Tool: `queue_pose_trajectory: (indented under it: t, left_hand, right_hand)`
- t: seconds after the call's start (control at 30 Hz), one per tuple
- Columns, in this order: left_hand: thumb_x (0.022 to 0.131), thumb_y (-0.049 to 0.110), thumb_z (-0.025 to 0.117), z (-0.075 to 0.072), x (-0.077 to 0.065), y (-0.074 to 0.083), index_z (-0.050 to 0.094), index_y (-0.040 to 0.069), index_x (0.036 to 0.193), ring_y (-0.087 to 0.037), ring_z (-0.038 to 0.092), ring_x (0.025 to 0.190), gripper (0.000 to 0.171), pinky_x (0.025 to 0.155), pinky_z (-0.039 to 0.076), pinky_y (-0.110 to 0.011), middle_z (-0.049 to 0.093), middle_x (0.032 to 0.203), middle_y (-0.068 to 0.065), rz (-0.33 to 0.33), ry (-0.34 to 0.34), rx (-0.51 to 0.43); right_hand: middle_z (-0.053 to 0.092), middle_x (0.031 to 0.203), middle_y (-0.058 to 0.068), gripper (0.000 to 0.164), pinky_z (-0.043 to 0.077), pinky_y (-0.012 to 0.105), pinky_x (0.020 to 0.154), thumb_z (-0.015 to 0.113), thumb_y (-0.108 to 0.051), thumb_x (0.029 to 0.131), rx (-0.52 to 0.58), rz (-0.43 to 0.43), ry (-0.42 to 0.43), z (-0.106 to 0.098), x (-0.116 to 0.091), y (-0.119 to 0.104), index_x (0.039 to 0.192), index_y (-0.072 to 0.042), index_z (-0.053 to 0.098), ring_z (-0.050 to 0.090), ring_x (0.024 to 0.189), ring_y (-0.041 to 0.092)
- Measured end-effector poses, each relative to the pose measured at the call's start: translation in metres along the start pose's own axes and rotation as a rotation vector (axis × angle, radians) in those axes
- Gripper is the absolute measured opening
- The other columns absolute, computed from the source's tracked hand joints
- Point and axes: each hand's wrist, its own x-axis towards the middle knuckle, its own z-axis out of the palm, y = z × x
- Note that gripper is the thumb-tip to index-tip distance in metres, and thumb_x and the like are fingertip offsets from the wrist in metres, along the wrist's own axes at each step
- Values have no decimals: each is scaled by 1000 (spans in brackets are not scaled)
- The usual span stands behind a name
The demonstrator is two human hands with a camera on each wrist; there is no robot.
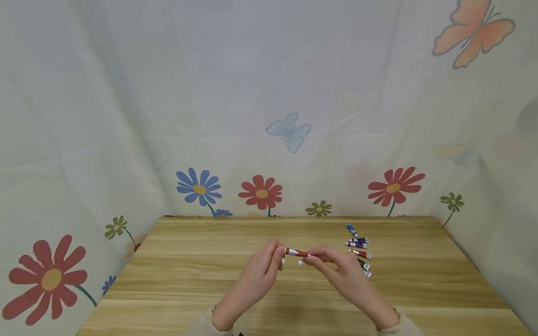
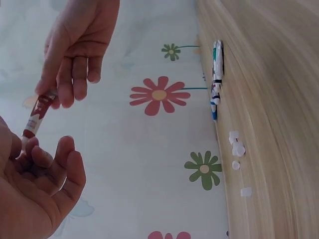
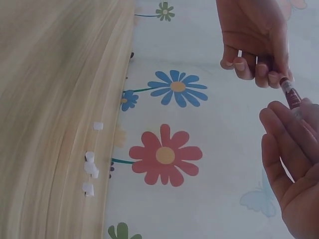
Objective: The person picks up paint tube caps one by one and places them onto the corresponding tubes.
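A slim reddish-brown paint tube [image 1: 296, 252] with a white label is held in the air between both hands, above the table. My left hand [image 1: 261, 269] pinches its left end between thumb and forefinger. At the opposite end, the thumb and fingertips of my right hand [image 1: 341, 271] grip it. The left wrist view shows the tube [image 2: 37, 115] slanting between the hands, with a pale tip partly hidden at the left fingers. Whether a cap sits on that tip cannot be told. Below the hands, several small white caps [image 2: 239, 148] lie on the tabletop.
To the right on the wood-grain table [image 1: 201, 270] lies a column of paint tubes: a blue tube [image 1: 351, 230], purple ones, a red tube [image 1: 360, 254] and green ones at the near end. A flower-printed cloth [image 1: 227, 116] hangs behind and at both sides.
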Motion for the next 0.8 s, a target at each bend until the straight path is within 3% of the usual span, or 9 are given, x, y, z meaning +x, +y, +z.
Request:
queue_pose_trajectory:
  t: [0.23,0.37,0.57,0.8]
  left_hand:
    - [109,18,44,5,-1,-1,53,12,98,-5,45,64,16,54,42,-22,47,75,8,63,34,27]
    - [109,18,45,5,0,1,54,11,101,-5,51,70,15,57,46,-23,53,80,4,79,36,11]
    - [107,27,50,4,-1,1,62,13,106,-11,63,81,19,65,54,-24,63,92,6,-1,68,-55]
    - [100,28,65,1,-1,2,71,10,113,-15,71,88,23,78,57,-26,72,102,1,-77,92,-223]
  right_hand:
    - [75,89,-10,14,58,30,75,61,-18,102,64,79,-33,2,-1,-3,104,-18,74,72,81,9]
    - [75,86,-6,15,58,30,75,60,-18,103,156,152,-54,0,0,-5,102,-14,74,73,79,13]
    - [76,89,2,21,58,30,78,59,-23,103,271,285,-84,-3,3,-7,103,-8,73,74,83,18]
    - [76,90,3,21,59,35,79,59,-24,103,274,298,-83,-2,3,-5,103,-7,72,73,84,18]
